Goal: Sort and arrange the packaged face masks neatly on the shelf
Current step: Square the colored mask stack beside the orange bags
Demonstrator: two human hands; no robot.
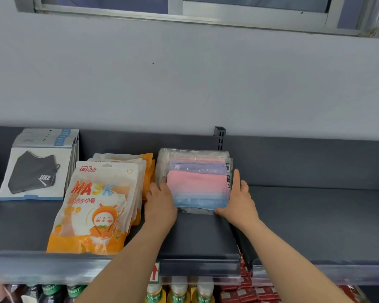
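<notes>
On a dark grey shop shelf [315,215] beneath a window [206,12], a person squares up a stack of clear-wrapped pastel masks [197,184], pink, lilac and blue, lying flat near the shelf's middle with a side label reading "10". The left hand [161,206] is pressed against the stack's left edge, but its fingertips are hidden, so whether its grip closes on the packs cannot be told. The right hand [239,202] lies with straight fingers along the right edge and its thumb at the front corner, its grip slack and holding nothing. Just left of the stack is a fanned pile of orange pouches [96,206] marked "MASK", "风米" and "小号", with a rabbit cartoon. Further left are boxed black masks [35,171] printed "UKE". A red arrow tag [154,272] hangs on the shelf's front rail, above green-labelled bottles [178,291] and red packets [249,291].
</notes>
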